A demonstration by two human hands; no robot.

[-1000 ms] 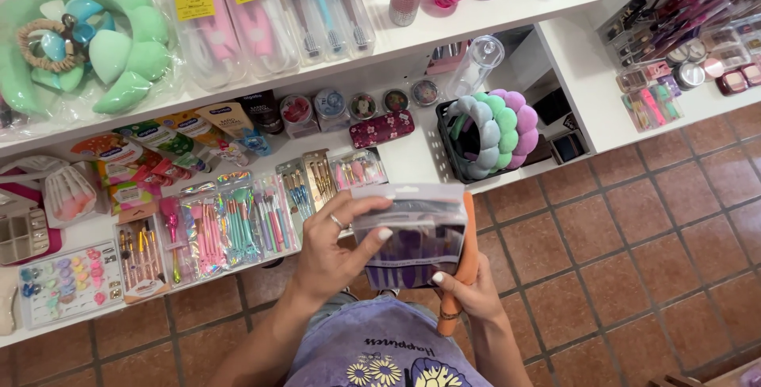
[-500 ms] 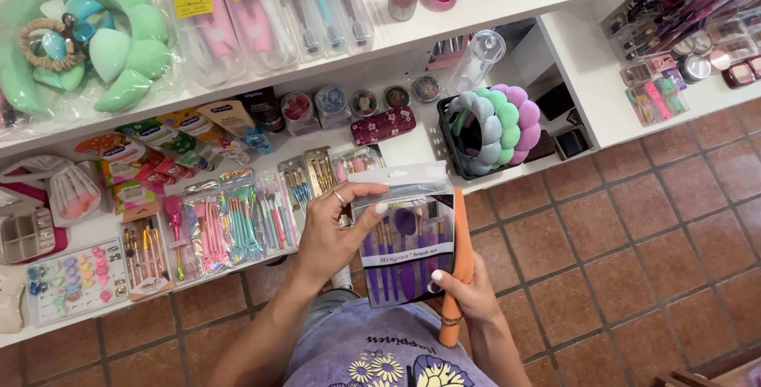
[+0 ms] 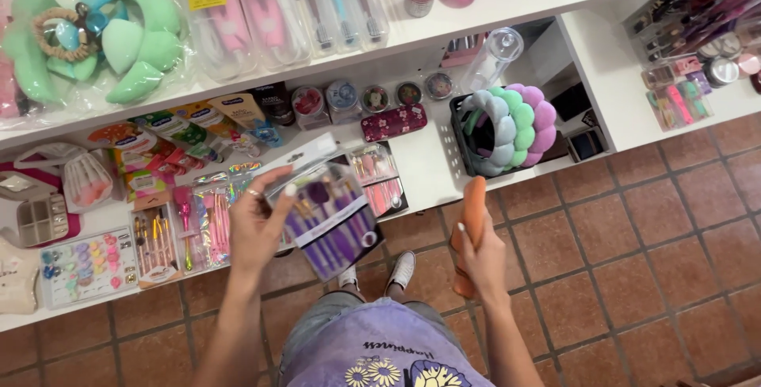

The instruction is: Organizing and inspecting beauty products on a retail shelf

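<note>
Tilted clear purple brush pack (image 3: 329, 217)

Head view — straight down, near shelves (image 3: 444, 165).

My left hand (image 3: 255, 224) holds a purple brush pack (image 3: 329, 217) over the low shelf (image 3: 424, 169). Under it the shelf is packed tight with brush packs (image 3: 202, 224) side by side, so I see no gap to slip into there. A bare white spot lies just right of the pink brush packs (image 3: 379, 177), before the black basket (image 3: 461, 137) of puffy headbands. My right hand (image 3: 479, 256) has open room over the tile floor (image 3: 634, 244). The top shelf (image 3: 491, 7) hangs over the back row.
</note>
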